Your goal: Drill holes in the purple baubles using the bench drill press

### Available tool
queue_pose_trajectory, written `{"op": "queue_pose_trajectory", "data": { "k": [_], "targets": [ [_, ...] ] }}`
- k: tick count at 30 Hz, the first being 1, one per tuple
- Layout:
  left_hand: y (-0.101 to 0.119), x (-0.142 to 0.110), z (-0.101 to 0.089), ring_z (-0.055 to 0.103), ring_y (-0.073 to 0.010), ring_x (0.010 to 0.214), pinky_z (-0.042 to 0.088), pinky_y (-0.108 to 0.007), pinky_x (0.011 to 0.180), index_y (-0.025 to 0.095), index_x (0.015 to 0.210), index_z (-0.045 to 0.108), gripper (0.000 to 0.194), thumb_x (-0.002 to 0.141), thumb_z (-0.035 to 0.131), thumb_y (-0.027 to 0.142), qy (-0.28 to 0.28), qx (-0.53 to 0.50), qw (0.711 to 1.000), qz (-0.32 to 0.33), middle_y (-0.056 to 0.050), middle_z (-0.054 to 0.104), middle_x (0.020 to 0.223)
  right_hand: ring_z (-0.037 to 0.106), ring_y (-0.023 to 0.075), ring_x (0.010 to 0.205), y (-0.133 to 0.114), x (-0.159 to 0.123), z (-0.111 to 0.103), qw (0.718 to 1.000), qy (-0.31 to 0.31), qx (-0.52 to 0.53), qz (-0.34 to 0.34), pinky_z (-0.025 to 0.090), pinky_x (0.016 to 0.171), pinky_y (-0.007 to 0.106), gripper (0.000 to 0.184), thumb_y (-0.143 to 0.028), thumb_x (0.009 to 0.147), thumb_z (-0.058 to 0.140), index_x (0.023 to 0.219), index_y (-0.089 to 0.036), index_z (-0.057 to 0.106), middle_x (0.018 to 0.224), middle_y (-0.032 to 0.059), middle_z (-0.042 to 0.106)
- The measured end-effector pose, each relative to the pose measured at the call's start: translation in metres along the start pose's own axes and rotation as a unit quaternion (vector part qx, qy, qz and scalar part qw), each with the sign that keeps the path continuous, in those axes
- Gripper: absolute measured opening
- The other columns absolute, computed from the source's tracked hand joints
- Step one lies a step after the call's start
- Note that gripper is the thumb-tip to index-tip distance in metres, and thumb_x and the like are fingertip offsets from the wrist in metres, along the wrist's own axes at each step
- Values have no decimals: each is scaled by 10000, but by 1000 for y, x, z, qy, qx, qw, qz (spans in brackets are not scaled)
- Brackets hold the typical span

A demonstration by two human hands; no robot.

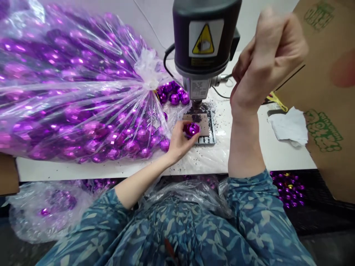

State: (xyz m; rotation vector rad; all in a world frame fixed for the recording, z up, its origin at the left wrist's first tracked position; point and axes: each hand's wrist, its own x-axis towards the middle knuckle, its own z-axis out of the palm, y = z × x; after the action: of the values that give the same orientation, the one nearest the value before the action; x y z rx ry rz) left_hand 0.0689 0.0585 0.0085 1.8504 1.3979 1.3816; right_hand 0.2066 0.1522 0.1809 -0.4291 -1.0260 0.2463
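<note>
A shiny purple faceted ball [192, 128] is held between the thumb and fingers of my left hand [180, 138]. The ball is over a small wooden board [204, 125] on the slotted metal base [213, 137] of a bench drill press [205, 66]. Above and just behind the ball is the machine's chuck [197, 104]; the bit itself is hard to make out. My right hand [267, 61] is raised at the machine's right side, closed in a fist round the feed lever [227, 77], whose outer end is hidden in the fingers.
A tied clear bag [69, 96] full of purple balls fills the table's left side, with loose purple balls [174, 98] behind its knot. Dark shavings lie round the base. At right are a white cloth [290, 125], yellow-handled tool [277, 101] and cardboard box [330, 99].
</note>
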Motion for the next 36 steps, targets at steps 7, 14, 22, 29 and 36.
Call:
{"op": "queue_pose_trajectory", "data": {
  "k": [7, 14, 22, 29, 36],
  "targets": [
    [-1, -129, -75, 735, -275, 971, 599, -413, 790, 364, 1272, 659, 395, 916, 616, 197, -311, 118, 899, 284, -85, 761, 1185, 246, 11, 400, -4, -5, 2, 1000, -1, -6, 2, 275, 528, 246, 494, -657, 723, 593, 610, -235, 362, 494, -90, 207],
    [-8, -146, -86, 731, -226, 708, 618, -390, 667, 433, 1331, 676, 558, 822, 638, 208, -445, 117, 884, 84, -80, 787, 1158, 214, 50, 367, -3, -4, 3, 1000, 10, 7, 9, 215, 439, 305, 559, -642, 763, 648, 609, -253, 278, 449, -93, 268],
    [-9, 47, -72, 687, -264, 1202, 547, -523, 1107, 248, 1191, 709, 441, 875, 470, 54, -190, 89, 978, 19, -87, 750, 1191, 250, 50, 408, 3, -6, -3, 999, -13, -32, 20, 248, 464, 294, 597, -729, 841, 542, 649, -253, 237, 466, -85, 254],
    [-74, 127, -70, 701, -345, 1012, 520, -511, 1039, 190, 730, 648, 209, 612, 750, 51, -213, 293, 928, -91, -84, 663, 749, 272, 49, 423, 2, -7, -5, 997, -20, -63, 28, 287, 467, 278, 582, -724, 864, 512, 668, -251, 235, 474, -82, 273],
    [-35, 108, -85, 708, -238, 955, 590, -411, 895, 224, 1243, 643, 410, 856, 695, 349, -138, -20, 980, -145, -81, 719, 1065, 260, 46, 419, 1, -8, -5, 998, -19, -44, 30, 278, 461, 279, 581, -703, 873, 535, 662, -247, 244, 474, -82, 260]
  ]
}}
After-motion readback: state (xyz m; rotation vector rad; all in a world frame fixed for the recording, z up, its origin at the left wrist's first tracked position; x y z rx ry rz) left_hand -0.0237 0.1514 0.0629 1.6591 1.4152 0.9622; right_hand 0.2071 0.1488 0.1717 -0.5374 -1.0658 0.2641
